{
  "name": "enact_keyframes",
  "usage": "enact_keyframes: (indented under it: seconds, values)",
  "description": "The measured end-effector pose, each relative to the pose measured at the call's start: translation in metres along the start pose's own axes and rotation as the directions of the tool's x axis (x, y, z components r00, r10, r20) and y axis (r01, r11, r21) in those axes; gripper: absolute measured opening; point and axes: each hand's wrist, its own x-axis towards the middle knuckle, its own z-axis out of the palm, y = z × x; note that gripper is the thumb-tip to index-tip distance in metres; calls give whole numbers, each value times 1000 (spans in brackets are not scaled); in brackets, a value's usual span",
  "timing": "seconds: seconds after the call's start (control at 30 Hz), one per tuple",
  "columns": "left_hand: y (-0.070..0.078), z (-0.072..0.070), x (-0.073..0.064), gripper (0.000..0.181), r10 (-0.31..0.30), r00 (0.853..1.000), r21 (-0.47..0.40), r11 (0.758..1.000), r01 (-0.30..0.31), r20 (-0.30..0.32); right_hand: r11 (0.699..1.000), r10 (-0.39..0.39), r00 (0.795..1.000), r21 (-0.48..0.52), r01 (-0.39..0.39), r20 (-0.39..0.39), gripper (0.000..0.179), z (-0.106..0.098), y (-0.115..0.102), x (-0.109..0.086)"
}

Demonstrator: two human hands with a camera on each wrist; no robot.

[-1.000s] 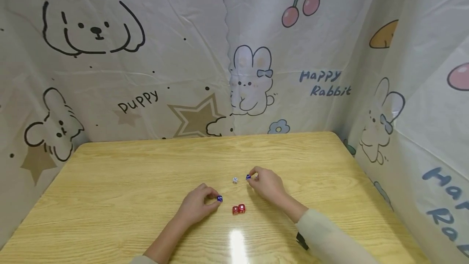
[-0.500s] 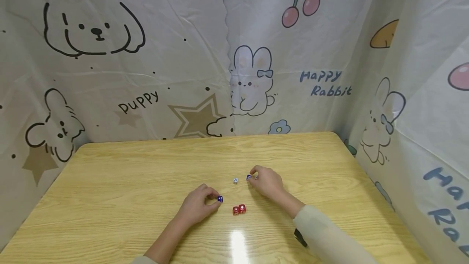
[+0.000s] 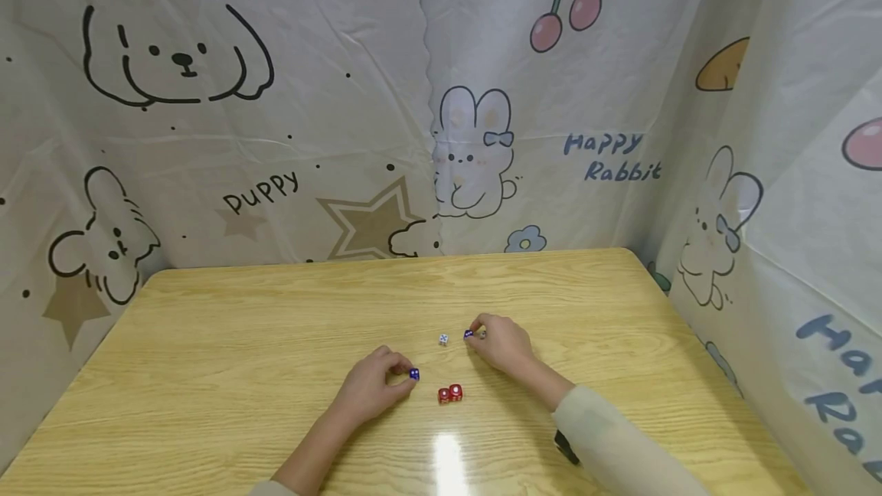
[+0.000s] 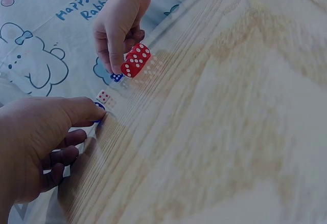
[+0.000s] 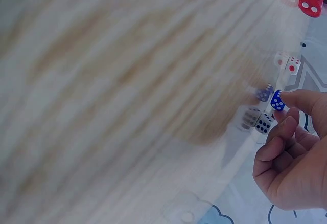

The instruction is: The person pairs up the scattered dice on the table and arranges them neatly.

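Note:
In the head view my left hand (image 3: 372, 383) pinches a blue die (image 3: 414, 373) between thumb and fingertips, close over the table. Farther back and to the right, my right hand (image 3: 503, 341) pinches a second blue die (image 3: 468, 334). Its other fingers are curled, as the right wrist view shows. A white die with black dots (image 5: 264, 124) sits right beside that blue die. Between the two hands lies another white die (image 3: 443, 340), showing red dots in the wrist views. Two red dice (image 3: 450, 394) stand side by side, nearer to me, right of the left hand.
The light wood table (image 3: 262, 327) has its far edge against a patterned cloth (image 3: 331, 113), and more cloth hangs along the right side. A dark object (image 3: 566, 448) shows at the right sleeve (image 3: 613, 438). Light glares on the table's near middle.
The right forearm has shifted very slightly left, and the blue die in the right hand has turned a little. The left hand and the dice on the table stay put.

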Motion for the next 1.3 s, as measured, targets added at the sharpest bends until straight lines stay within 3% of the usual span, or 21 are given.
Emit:
enact_keyframes:
  seconds: [0.67, 1.3]
  values:
    - [-1, 1, 1, 16, -2, 1000, -8, 1000, 2, -7, 995, -84, 995, 61, 81, 46, 22, -3, -7, -16]
    - [-2, 3, 1, 16, -1, 1000, -22, 1000, 1, -22, 980, -171, 978, 129, 155, 123, 21, 2, -21, -23]
